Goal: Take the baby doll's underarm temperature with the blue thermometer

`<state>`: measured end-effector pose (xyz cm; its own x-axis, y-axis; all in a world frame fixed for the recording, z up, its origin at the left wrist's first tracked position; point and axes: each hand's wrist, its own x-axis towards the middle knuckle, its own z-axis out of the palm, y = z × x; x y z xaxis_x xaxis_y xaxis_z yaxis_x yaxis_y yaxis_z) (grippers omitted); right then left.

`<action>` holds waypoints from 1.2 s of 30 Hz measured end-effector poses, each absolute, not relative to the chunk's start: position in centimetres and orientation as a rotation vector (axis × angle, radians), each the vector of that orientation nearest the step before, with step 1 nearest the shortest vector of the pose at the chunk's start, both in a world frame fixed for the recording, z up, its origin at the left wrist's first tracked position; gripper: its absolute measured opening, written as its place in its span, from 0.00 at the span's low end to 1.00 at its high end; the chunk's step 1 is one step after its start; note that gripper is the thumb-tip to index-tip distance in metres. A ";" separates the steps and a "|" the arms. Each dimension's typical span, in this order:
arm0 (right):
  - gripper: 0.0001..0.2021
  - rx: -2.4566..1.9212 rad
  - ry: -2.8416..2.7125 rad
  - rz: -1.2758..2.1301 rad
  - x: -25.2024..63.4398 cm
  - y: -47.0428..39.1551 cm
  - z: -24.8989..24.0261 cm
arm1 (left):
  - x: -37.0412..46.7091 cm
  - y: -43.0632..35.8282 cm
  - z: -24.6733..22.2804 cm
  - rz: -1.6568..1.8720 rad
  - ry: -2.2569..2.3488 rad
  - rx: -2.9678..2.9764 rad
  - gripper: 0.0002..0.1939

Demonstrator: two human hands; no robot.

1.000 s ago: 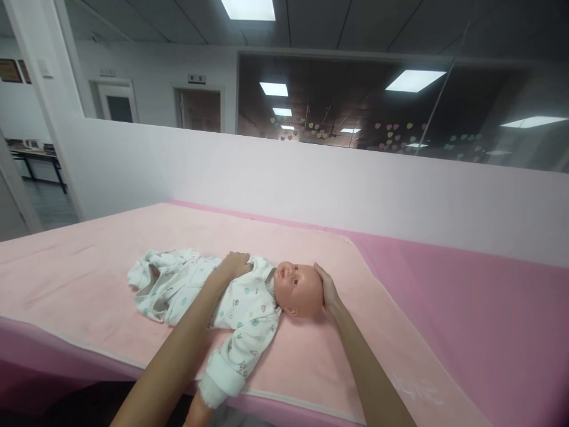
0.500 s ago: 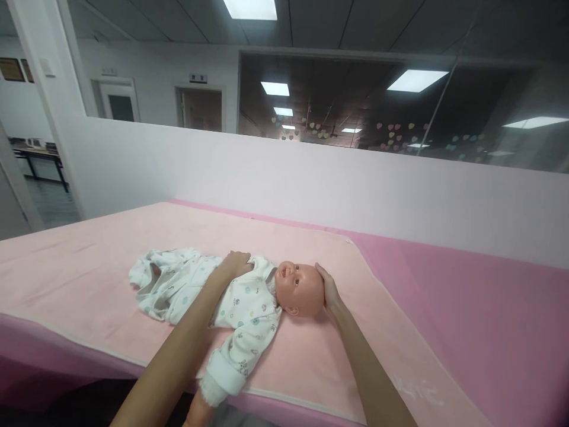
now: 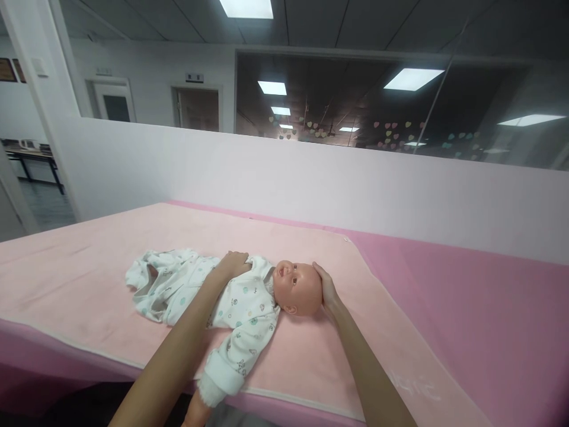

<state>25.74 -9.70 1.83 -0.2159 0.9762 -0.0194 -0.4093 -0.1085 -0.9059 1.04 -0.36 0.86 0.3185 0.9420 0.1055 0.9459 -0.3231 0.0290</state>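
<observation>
A baby doll (image 3: 299, 290) in a white printed long-sleeved outfit (image 3: 249, 296) lies on its back, its head toward the right. Across its chest reaches my left hand (image 3: 235, 264), the fingers curled over the far side of the body; their tips are hidden. My right hand (image 3: 326, 286) cups the crown of the doll's head, fingers bent round the top and back of it. One sleeve with a turned-back white cuff (image 3: 224, 372) hangs toward me over the front edge, and the doll's bare hand shows below it. The outfit's legs lie loose and rumpled to the left.
Under the doll spreads a pale pink mat (image 3: 111, 237) with a light border, over a darker pink surface (image 3: 453, 284). A low white wall (image 3: 275, 178) with glass above runs behind it. At far left a dark-legged table (image 3: 33, 155) stands beyond a doorway.
Both hands keep their places on the doll's chest and head. The whole view has shifted very slightly, with the scene a little further left.
</observation>
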 end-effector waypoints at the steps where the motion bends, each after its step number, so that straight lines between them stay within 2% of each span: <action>1: 0.17 -0.822 -0.989 1.578 25.7 -9.7 1.8 | 1.0 -0.4 0.9 -0.161 -1.804 -2.521 0.17; 36: 0.16 -0.866 -0.963 1.563 25.5 -9.9 2.1 | 1.0 -0.3 0.9 -0.184 -1.836 -2.531 0.15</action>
<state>25.48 -9.90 2.13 -0.1800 0.9825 -0.0484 -0.3985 -0.1179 -0.9096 1.01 -0.31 0.88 0.3061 0.9467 0.1007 0.9478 -0.3130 0.0612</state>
